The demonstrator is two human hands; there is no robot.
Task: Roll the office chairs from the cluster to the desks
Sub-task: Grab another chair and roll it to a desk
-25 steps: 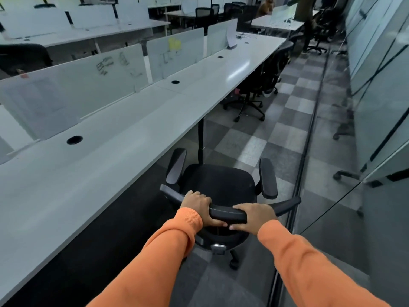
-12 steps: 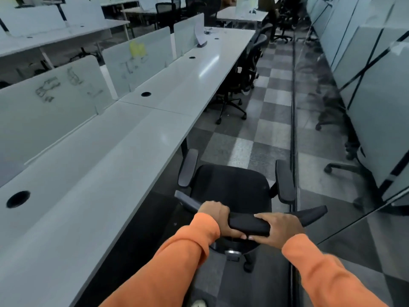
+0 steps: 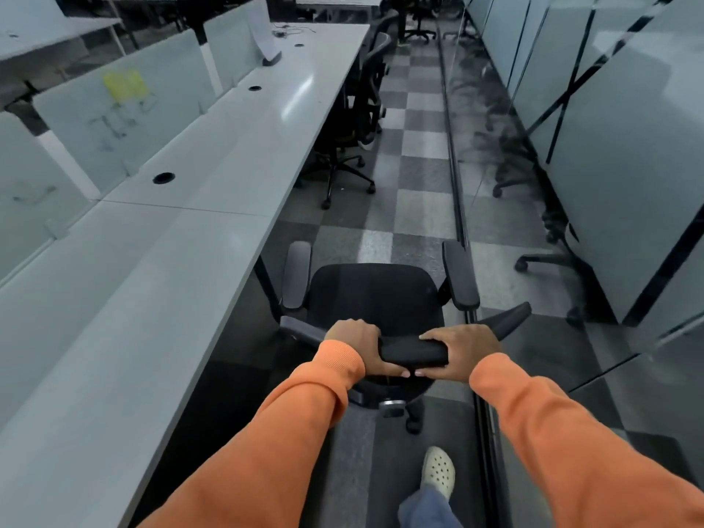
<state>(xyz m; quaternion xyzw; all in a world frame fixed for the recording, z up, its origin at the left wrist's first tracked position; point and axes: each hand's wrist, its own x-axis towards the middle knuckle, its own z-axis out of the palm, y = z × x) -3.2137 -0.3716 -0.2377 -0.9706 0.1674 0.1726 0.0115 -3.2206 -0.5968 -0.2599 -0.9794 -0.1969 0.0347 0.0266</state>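
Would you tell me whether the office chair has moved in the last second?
Yes. The office chair has rolled forward: the desk leg, ahead of it earlier, now stands beside its left armrest.

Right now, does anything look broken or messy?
Nothing looks broken or spilled. The left hand and right hand grip the chair by its backrest, and it stands upright. The only untidy bit is a loose cable at the desk's far end.
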